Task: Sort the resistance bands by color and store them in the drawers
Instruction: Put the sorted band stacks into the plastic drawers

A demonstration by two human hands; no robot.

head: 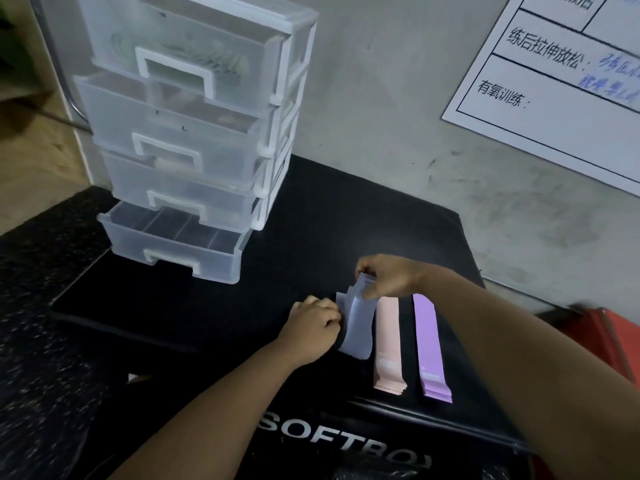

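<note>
Grey-blue resistance bands, one stack, near centre of black mat, far end raised. Right hand pinches that end; left hand pinches the left edge. Advised: keep layers squared when folding for the open bottom drawer, far left.

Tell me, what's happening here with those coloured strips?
A person is sorting resistance bands on a black padded box. Both hands hold the grey-blue bands: the right hand pinches the top end, the left hand grips the side. Alongside, pink bands and purple bands lie flat. The bottom drawer of the clear drawer unit stands pulled out.
</note>
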